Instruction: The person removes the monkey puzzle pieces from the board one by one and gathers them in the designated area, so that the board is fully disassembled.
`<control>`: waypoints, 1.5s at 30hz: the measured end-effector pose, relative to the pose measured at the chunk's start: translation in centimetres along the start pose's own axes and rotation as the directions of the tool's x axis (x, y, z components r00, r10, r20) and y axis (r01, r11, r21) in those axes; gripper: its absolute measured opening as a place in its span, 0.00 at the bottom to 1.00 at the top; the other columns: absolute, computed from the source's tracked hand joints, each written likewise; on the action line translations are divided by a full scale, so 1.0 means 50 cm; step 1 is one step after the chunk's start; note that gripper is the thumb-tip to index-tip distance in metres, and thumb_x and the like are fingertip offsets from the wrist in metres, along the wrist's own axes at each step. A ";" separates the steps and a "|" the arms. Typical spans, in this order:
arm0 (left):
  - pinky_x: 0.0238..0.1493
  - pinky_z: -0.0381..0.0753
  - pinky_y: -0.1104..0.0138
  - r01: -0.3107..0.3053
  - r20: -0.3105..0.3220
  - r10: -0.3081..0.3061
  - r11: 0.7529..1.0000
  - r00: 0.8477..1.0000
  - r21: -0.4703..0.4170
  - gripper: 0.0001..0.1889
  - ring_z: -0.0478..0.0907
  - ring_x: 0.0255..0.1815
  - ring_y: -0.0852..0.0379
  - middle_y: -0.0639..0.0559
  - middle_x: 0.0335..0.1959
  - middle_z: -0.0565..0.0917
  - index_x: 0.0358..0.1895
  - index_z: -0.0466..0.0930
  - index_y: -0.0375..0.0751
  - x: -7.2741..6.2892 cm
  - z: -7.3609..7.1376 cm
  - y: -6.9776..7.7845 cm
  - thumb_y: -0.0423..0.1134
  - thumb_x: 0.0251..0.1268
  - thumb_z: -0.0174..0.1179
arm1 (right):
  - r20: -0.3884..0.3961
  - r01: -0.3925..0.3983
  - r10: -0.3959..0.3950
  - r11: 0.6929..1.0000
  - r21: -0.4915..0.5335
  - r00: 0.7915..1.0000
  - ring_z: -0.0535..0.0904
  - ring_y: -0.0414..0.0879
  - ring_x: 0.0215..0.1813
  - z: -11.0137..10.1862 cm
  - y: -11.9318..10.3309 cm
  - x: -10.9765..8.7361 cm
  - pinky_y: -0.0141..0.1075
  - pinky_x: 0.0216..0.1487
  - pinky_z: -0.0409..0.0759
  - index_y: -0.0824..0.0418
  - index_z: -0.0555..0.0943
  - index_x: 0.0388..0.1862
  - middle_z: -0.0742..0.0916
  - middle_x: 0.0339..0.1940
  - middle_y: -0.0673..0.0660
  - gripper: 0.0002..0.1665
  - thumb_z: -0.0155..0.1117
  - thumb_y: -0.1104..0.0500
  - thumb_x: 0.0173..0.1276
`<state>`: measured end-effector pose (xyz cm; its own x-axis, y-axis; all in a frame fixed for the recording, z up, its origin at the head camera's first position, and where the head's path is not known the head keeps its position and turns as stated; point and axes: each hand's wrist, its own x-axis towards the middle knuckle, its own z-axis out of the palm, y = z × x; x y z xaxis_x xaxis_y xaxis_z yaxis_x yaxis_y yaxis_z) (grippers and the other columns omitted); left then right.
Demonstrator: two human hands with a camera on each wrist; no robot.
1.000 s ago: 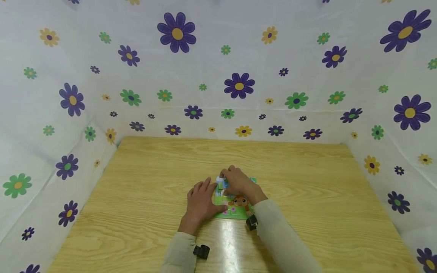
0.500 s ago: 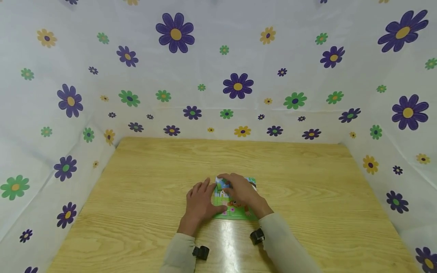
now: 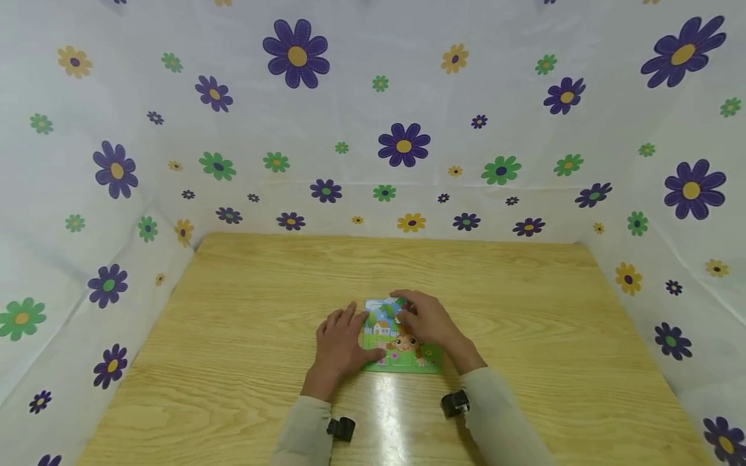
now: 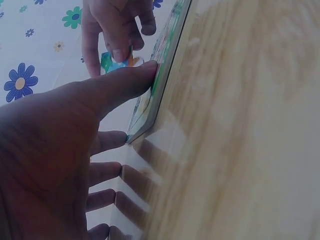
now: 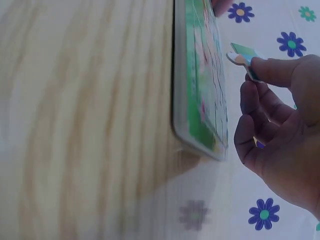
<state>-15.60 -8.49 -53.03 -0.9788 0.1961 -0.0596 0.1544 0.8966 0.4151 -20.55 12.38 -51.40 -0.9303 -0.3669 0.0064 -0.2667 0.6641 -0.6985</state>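
A jigsaw puzzle board (image 3: 381, 329) with a monkey and a small house printed on it lies on the wooden table. My left hand (image 3: 340, 346) rests at its left side: the thumb presses on the puzzle's face, one finger touches the edge, and the other fingers spread over the tabletop. Above the board's right part, my right hand (image 3: 432, 320) pinches a puzzle piece (image 5: 242, 59) between thumb and fingers. Green, blue and orange show on that piece in the left wrist view. The right hand hides the board's upper right area in the head view.
The wooden table (image 3: 250, 291) stretches around the board on all sides. White cloth (image 3: 350, 116) printed with purple, green and yellow flowers hangs behind and along both sides. A black wrist camera (image 3: 340, 428) sits at each sleeve.
My right hand has moved from the puzzle's upper left toward its right side, uncovering the upper left area and the house. The left hand keeps its place.
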 end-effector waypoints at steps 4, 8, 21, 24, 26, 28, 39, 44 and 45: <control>0.68 0.59 0.40 -0.003 0.009 0.003 1.000 1.000 -0.012 0.45 0.57 0.74 0.40 0.46 0.77 0.59 0.71 0.66 0.52 -0.001 0.005 -0.002 0.68 0.51 0.64 | 0.011 -0.008 0.007 1.000 0.019 1.000 0.82 0.42 0.40 -0.012 0.012 -0.012 0.41 0.43 0.81 0.54 0.75 0.65 0.86 0.42 0.51 0.23 0.58 0.60 0.72; 0.67 0.60 0.41 -0.012 0.000 0.012 1.000 1.000 0.001 0.45 0.58 0.74 0.40 0.46 0.77 0.59 0.71 0.66 0.52 -0.003 0.008 -0.002 0.69 0.50 0.64 | -0.019 -0.035 0.036 0.999 0.019 0.999 0.80 0.41 0.39 -0.025 0.036 -0.025 0.38 0.41 0.79 0.54 0.75 0.65 0.86 0.40 0.50 0.23 0.58 0.60 0.72; 0.69 0.57 0.41 -0.008 0.014 0.008 1.000 1.000 -0.004 0.45 0.56 0.75 0.41 0.48 0.78 0.57 0.72 0.65 0.54 -0.001 0.006 -0.003 0.68 0.51 0.64 | -0.107 -0.110 0.108 0.994 -0.013 0.988 0.79 0.45 0.35 -0.080 0.093 -0.060 0.37 0.35 0.75 0.57 0.76 0.61 0.82 0.33 0.54 0.20 0.58 0.61 0.72; 0.69 0.57 0.41 -0.010 0.008 0.010 1.000 1.000 -0.002 0.45 0.56 0.75 0.41 0.48 0.78 0.57 0.72 0.65 0.54 0.000 0.005 -0.003 0.68 0.51 0.64 | -0.108 -0.127 0.123 0.991 -0.030 0.987 0.79 0.46 0.37 -0.092 0.101 -0.065 0.38 0.36 0.75 0.58 0.76 0.62 0.82 0.34 0.55 0.20 0.58 0.61 0.72; 0.69 0.57 0.41 -0.011 0.005 0.011 1.000 1.000 -0.002 0.45 0.56 0.75 0.41 0.48 0.78 0.57 0.72 0.64 0.54 0.000 0.004 -0.004 0.68 0.51 0.63 | -0.109 -0.147 0.141 0.988 -0.049 0.984 0.79 0.47 0.37 -0.100 0.107 -0.067 0.38 0.36 0.75 0.58 0.76 0.62 0.82 0.35 0.56 0.20 0.58 0.61 0.72; 0.69 0.57 0.41 -0.007 0.008 0.007 1.000 1.000 0.000 0.45 0.56 0.75 0.42 0.48 0.78 0.57 0.73 0.64 0.54 0.001 0.004 -0.005 0.68 0.52 0.63 | -0.102 -0.175 0.168 0.982 -0.064 0.980 0.78 0.47 0.37 -0.105 0.113 -0.068 0.37 0.35 0.73 0.58 0.76 0.62 0.82 0.35 0.56 0.20 0.57 0.60 0.72; 0.69 0.57 0.41 -0.012 0.011 0.012 1.000 1.000 0.001 0.45 0.56 0.75 0.41 0.48 0.78 0.57 0.73 0.64 0.54 -0.002 0.001 -0.006 0.68 0.52 0.63 | -0.071 -0.209 0.200 0.964 -0.166 0.977 0.78 0.48 0.38 -0.111 0.126 -0.070 0.41 0.36 0.75 0.59 0.78 0.60 0.83 0.39 0.58 0.20 0.59 0.61 0.70; 0.69 0.57 0.41 -0.011 0.007 0.011 1.000 1.000 -0.001 0.45 0.56 0.75 0.42 0.48 0.78 0.57 0.73 0.64 0.53 0.000 0.004 -0.006 0.68 0.51 0.64 | -0.080 -0.200 0.187 0.959 -0.200 0.979 0.77 0.51 0.42 -0.108 0.131 -0.069 0.45 0.41 0.76 0.60 0.79 0.59 0.79 0.43 0.61 0.19 0.58 0.61 0.70; 0.69 0.57 0.41 -0.012 0.006 0.012 1.000 1.000 -0.001 0.46 0.56 0.75 0.42 0.48 0.78 0.57 0.73 0.64 0.53 0.000 0.005 -0.006 0.68 0.51 0.64 | -0.082 -0.198 0.185 0.959 -0.203 0.979 0.77 0.51 0.41 -0.108 0.132 -0.069 0.46 0.41 0.76 0.61 0.79 0.58 0.78 0.43 0.62 0.19 0.57 0.62 0.70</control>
<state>-15.61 -8.65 -53.38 -0.9761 0.2088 -0.0601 0.1656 0.8939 0.4166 -20.45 21.52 -52.17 -0.9810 -0.1830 -0.0645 -0.1224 0.8415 -0.5261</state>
